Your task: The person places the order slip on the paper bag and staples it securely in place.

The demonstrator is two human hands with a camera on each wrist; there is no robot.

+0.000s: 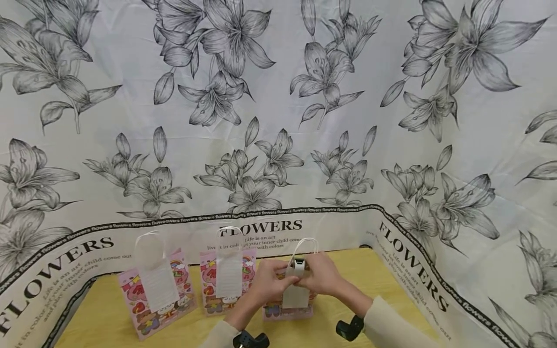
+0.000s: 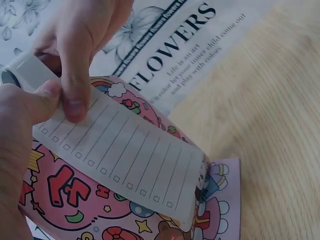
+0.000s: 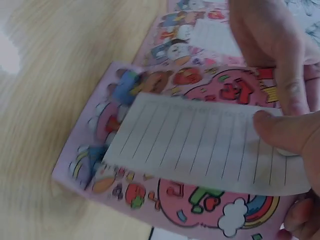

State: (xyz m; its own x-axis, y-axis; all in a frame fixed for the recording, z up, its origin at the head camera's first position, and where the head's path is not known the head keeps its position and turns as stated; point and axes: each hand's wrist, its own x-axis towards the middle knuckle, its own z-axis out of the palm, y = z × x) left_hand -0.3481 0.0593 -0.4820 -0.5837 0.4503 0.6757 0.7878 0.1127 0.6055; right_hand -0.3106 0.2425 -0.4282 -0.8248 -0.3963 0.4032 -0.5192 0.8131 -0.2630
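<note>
Both hands meet at the top of the right-hand pink cartoon gift bag (image 1: 287,311), where a white lined paper slip (image 2: 125,155) lies over its front. My left hand (image 1: 271,282) pinches a small white device with a dark end (image 2: 27,70) at the slip's upper edge; its exact kind is unclear. With the thumb on the slip and fingers behind the bag, my right hand (image 1: 324,275) grips the same upper edge. White twisted handles (image 1: 306,241) rise behind the hands. The hands cover part of the device and the bag's top.
To the left stand two matching pink bags, the middle bag (image 1: 206,280) and the far-left bag (image 1: 132,290), each with a white slip in front. The yellowish wood-grain table (image 1: 370,280) is bordered at the back and sides by a flower-printed cloth (image 1: 278,106).
</note>
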